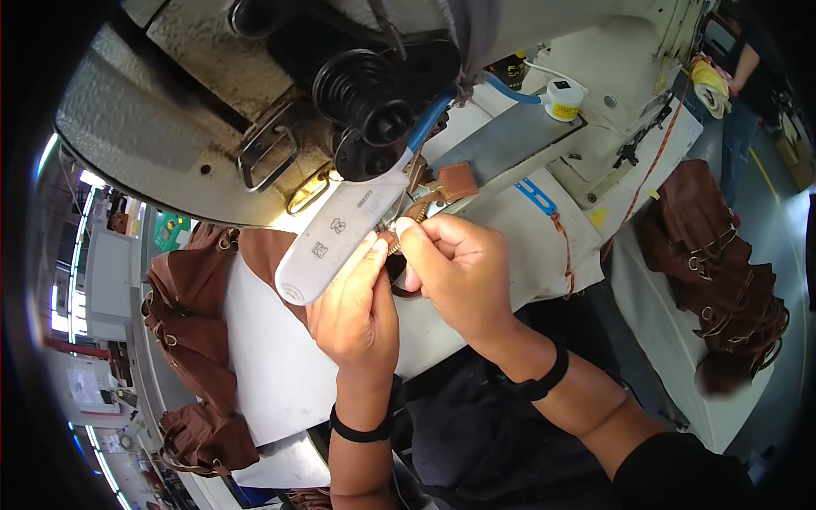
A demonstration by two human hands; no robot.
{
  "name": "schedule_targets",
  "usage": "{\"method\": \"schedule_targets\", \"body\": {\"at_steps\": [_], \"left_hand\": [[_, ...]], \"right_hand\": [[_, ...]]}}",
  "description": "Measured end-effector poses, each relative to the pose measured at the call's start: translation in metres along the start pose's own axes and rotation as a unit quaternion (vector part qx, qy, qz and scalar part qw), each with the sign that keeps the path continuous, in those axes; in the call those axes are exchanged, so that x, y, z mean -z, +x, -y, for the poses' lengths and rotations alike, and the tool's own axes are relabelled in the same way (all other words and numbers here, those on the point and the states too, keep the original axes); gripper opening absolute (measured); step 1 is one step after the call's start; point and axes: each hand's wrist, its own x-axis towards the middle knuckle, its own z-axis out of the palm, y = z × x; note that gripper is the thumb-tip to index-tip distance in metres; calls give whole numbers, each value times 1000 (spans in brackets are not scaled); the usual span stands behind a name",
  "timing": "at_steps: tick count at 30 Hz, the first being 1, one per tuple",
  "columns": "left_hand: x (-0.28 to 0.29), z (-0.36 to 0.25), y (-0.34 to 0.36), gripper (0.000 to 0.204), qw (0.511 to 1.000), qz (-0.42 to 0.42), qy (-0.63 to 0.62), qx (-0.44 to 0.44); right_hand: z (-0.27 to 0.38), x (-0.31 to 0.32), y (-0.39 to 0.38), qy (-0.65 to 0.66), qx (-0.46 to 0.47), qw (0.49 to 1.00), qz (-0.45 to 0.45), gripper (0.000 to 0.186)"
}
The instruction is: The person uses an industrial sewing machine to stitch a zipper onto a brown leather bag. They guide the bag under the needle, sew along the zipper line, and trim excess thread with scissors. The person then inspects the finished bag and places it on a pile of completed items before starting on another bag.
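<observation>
Under the sewing machine head (204, 110), my left hand (359, 310) presses its thumb and fingertips together on a small brown leather piece (392, 241) with a row of gold-coloured metal teeth, like a zipper. My right hand (461, 265) is closed in a pinch just right of the left fingertips, against the same piece; what lies between its thumb and finger is hidden. A square leather tab (458, 181) sticks out beyond the right hand on the machine bed. The white lamp head (340, 240) covers part of my left fingers and the stitching area.
Brown leather bags (191, 331) hang along the table's left side; more bags (710, 263) are piled on a white surface at right. A blue slotted plastic piece (536, 197) with orange cord lies on the table. A white round-topped container (563, 99) stands on the machine. Another person stands far right.
</observation>
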Motion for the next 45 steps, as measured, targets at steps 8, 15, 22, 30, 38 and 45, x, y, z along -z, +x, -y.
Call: {"method": "schedule_targets", "body": {"at_steps": [8,15,22,30,38,45], "left_hand": [[-1,3,4,23,1000,-8,7,1],[-4,1,1,24,1000,-18,3,-2],[-6,0,0,23,1000,-20,0,-3],[-2,2,4,21,1000,-18,1,-17],[-2,6,4,17,1000,-20,11,-7],[-5,7,5,16,999,-29,22,-2]], "right_hand": [[-9,3,8,-153,122,980,-18,37],[1,19,11,-218,188,957,-2,26],[17,20,26,-188,125,971,75,16],[23,21,37,-90,45,985,141,15],[34,18,36,-100,-6,984,146,15],[32,21,37,-96,-5,984,152,14]]}}
